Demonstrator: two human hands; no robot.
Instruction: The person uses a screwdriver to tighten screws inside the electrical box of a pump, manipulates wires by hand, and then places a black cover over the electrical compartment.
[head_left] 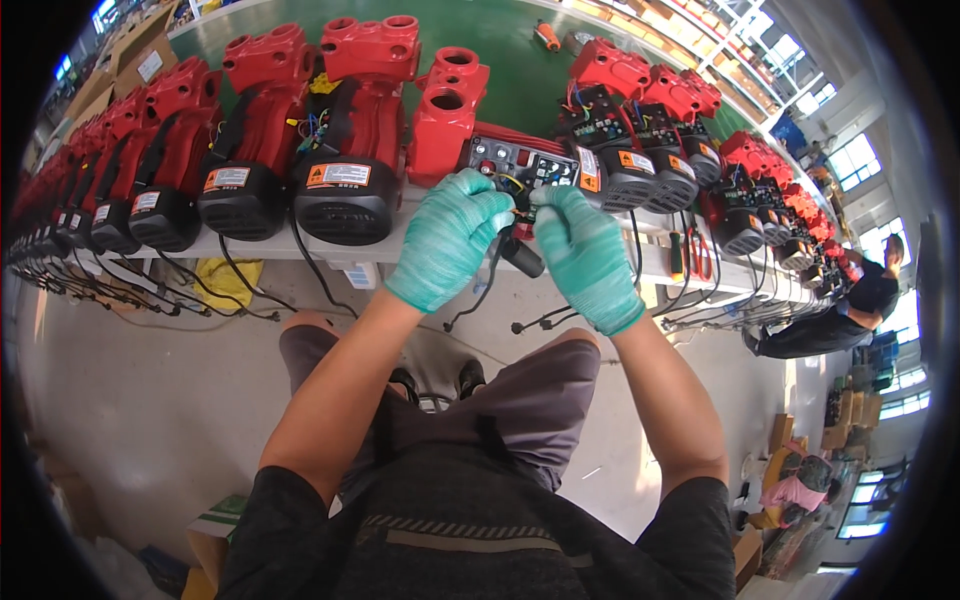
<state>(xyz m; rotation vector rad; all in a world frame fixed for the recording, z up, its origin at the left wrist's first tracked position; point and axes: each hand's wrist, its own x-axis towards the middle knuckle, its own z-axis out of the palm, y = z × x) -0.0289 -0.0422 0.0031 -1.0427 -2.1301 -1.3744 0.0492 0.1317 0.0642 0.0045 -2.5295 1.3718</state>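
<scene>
In front of me on the bench lies a red pump (443, 122) with its black electrical box (520, 160) uncovered, turned sideways to the others. Small wires (517, 212) show at the near edge of the box. My left hand (442, 240), in a green knit glove, is closed with fingertips pinching these wires. My right hand (588, 252), gloved alike, meets them from the other side, fingers also closed on a wire. Between and just below the hands hangs a black cylinder (522, 257). The fingertips partly hide the wire ends.
Several red pumps with black motor covers (345, 205) line the bench to the left, and more with uncovered boxes (655, 130) to the right. Power cords (320, 262) dangle off the edge. A screwdriver (676, 257) and red-handled pliers (702, 258) hang right. A person (865, 305) stands far right.
</scene>
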